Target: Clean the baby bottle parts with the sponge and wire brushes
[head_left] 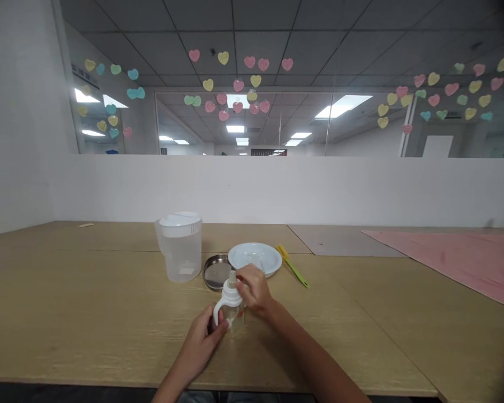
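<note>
Head view: I have the left hand (pixel 199 342) clenched on the handle of a baby bottle (pixel 235 316), near the table's front edge (pixel 88 375). The right hand (pixel 254 289) grasps its white collar (pixel 231 296).

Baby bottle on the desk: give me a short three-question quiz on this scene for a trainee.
1. True or false: the left hand holds the bottle by its handle.
2. What lies between the jug and the white plate?
3. How does the jug stand? A: upright. B: on its side. C: held in a hand.

Key: 1. True. 2. The round metal lid. 3. A.
</note>
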The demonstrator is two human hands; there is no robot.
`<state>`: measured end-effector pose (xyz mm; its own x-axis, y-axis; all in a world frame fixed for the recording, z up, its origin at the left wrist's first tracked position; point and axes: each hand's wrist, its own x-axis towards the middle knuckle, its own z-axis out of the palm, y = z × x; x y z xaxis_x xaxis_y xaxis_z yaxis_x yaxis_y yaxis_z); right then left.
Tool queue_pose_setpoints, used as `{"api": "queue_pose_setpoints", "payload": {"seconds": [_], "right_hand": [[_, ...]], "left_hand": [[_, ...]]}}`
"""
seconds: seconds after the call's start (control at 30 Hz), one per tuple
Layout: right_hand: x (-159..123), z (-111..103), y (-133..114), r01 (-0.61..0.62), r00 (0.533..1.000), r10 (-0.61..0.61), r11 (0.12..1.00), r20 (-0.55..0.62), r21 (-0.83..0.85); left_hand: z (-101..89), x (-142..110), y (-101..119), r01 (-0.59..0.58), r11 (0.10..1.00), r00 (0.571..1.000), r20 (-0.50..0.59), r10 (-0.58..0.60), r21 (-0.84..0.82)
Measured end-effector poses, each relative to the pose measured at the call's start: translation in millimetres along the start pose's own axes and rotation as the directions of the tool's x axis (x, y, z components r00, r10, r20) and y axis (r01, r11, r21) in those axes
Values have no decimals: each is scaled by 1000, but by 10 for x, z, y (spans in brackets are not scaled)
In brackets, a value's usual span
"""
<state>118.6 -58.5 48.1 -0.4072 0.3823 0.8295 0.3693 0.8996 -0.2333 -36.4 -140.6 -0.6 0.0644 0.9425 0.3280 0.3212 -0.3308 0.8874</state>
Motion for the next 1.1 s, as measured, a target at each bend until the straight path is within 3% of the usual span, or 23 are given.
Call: {"api": "queue_pose_setpoints", "payload": {"seconds": [0.1, 0.23, 0.33, 0.53, 0.73, 0.97, 1.1], "right_hand": [[-29, 58, -90, -17, 998, 15, 999, 68, 40], [-45, 106, -90, -82, 995, 80, 996, 55, 38], [-45, 105, -83, -69, 997, 65, 995, 52, 76], [-30, 76, -117, -42, 999, 37, 990, 38, 137], [-21, 86, -88, -47, 999, 43, 986, 33, 159], [-20, 85, -39, 66, 997, -70, 995, 43, 79], [-32, 70, -25, 45, 998, -51, 990, 41, 137]], "left_hand": [[11, -4, -38, 2, 997, 998, -60, -7, -82], [17, 12, -44, -17, 985, 998, -66, 6, -173], [7, 25, -6, -22, 989, 997, -82, 10, -144], [-25, 21, 53, -23, 1000, 1000, 0, 23, -9], [-32, 15, 45, -14, 1000, 1000, -15, 14, -4], [-27, -1, 106, 28, 999, 1000, 8, -27, -28], [-29, 0, 124, 9, 1000, 1000, 30, -9, -25]]}}
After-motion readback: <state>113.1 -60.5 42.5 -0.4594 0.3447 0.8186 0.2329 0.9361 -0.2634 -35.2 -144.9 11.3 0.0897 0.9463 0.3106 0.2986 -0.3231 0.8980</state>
